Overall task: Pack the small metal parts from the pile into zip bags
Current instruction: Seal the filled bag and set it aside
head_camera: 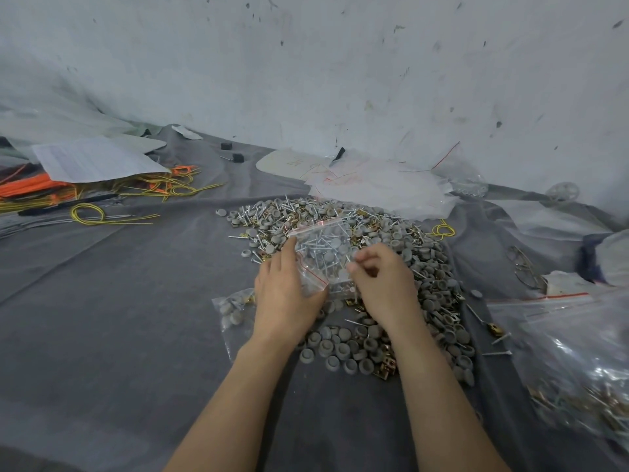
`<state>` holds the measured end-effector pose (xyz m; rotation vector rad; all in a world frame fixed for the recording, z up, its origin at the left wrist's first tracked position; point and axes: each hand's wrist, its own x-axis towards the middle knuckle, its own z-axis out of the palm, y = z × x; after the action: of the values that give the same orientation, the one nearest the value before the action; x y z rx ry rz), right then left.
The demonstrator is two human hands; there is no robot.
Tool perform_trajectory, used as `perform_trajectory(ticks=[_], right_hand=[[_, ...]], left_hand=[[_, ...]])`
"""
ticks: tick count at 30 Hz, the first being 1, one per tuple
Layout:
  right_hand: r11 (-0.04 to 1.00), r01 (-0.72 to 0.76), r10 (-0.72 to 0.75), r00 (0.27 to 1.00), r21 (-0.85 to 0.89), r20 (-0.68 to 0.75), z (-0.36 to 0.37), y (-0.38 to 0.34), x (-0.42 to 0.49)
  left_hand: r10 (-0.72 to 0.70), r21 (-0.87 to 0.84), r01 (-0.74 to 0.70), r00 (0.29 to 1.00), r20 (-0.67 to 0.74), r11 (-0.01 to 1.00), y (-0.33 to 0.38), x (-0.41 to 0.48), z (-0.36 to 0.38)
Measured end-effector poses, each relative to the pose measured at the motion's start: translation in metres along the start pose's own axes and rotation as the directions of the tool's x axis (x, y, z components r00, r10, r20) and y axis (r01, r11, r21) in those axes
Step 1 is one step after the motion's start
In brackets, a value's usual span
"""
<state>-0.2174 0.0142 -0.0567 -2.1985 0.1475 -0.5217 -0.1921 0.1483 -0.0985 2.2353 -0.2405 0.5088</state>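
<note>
A pile of small parts (391, 253), grey caps, silver screws and brass clips, covers the grey cloth in the middle. Over it hangs a clear zip bag (321, 248) with a red strip, partly filled with screws and caps. My left hand (286, 294) holds the bag's left side, fingers stretched along it. At the bag's lower right corner my right hand (381, 284) pinches it with curled fingers. A second small bag with grey caps (233, 311) lies flat beside my left wrist.
Filled zip bags (571, 366) are heaped at the right edge. A stack of empty bags (371, 185) lies behind the pile. Yellow and orange wires (102, 195) and papers (92, 160) spread at the back left. A stained wall (306, 63) stands behind.
</note>
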Motion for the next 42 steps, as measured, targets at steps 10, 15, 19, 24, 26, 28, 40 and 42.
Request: perform_trajectory(ticks=[10,15,19,24,26,28,40,42], right_hand=[[0.990,0.069,-0.111,0.925,0.126,0.363,0.018,-0.044,0.001],[0.980,0.195,-0.199,0.906,0.051,0.374,0.005,-0.073,0.008],[0.953,0.282,-0.301,0.930,0.114,0.212,-0.012,-0.091,0.013],[0.917,0.326,-0.339,0.940,0.230,0.022,-0.045,-0.097,0.010],[0.931,0.306,-0.308,0.951,0.200,-0.022,-0.059,-0.093,0.007],[0.948,0.282,-0.273,0.959,0.149,-0.076,-0.073,-0.087,0.003],[0.956,0.212,-0.243,0.959,-0.203,-0.142,-0.133,-0.074,-0.029],[0.966,0.182,-0.210,0.966,-0.182,-0.147,-0.142,-0.070,-0.031]], left_hand=[[0.007,-0.094,-0.022,0.988,-0.156,0.995,0.013,0.008,-0.020],[0.058,-0.152,-0.072,0.994,-0.095,0.986,0.012,0.016,-0.053],[0.047,-0.538,0.010,0.995,0.092,0.843,0.015,0.022,-0.094],[0.099,-0.670,-0.069,0.995,0.007,0.739,0.032,0.041,-0.109],[0.161,-0.670,-0.109,0.987,0.016,0.734,0.050,0.043,-0.107],[0.224,-0.640,-0.163,0.975,0.014,0.751,0.069,0.043,-0.102],[0.477,-0.464,-0.377,0.871,0.115,0.801,0.151,0.024,-0.074],[0.468,-0.470,-0.355,0.872,0.145,0.808,0.157,0.022,-0.070]])
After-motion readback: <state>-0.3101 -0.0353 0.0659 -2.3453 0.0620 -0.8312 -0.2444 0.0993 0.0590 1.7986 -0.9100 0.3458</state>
